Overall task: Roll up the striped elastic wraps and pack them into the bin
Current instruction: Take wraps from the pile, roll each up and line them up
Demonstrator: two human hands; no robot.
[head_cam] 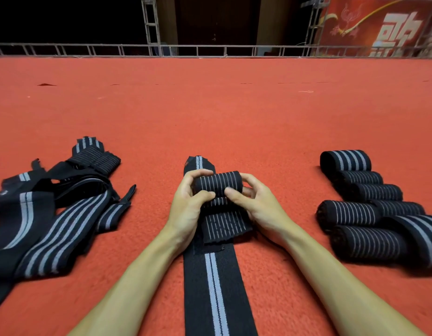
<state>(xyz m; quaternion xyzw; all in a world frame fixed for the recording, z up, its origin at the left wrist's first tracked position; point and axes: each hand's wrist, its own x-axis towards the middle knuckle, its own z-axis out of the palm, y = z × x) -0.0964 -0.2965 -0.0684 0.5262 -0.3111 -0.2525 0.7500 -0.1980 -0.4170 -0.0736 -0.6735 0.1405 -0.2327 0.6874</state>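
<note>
1. Heap of loose wraps (52,209). Black elastic with grey stripes, unrolled. It lay at far left on the red carpet (210,112), the strips overlapping and tangled. Some carried broad stripes, others thin ones. One length ran out of view at the lower left edge.

2. The left hand (189,202). It entered from the bottom edge on a bare forearm. The fingers were curled over the top of the left end of the roll, with the thumb pressed against its near side.

3. The roll (218,183). Black with thin pale stripes, partly wound. It lay crosswise at centre, gripped at both ends. Whether it rested on its own strip or sat just above it could not be told.

4. The strip (215,287). This was the unwound length of the same wrap. It lay flat on the carpet between the forearms, running from the bottom edge up to the roll, with two broad grey stripes down its middle. A thin-striped section lay over it just on the near side of the roll. A short end showed beyond the roll.

5. The right hand (255,202). Its fingers were curled around the right end of the roll, with the thumb laid across the near side beside the left thumb.

6. Group of finished rolls (367,207). Several wound wraps lay at right on the carpet, packed side by side and touching, well apart from the hands.

7. Background. A metal railing (161,49) ran along the far edge of the carpet. A red banner (384,25) stood at upper right.
</note>
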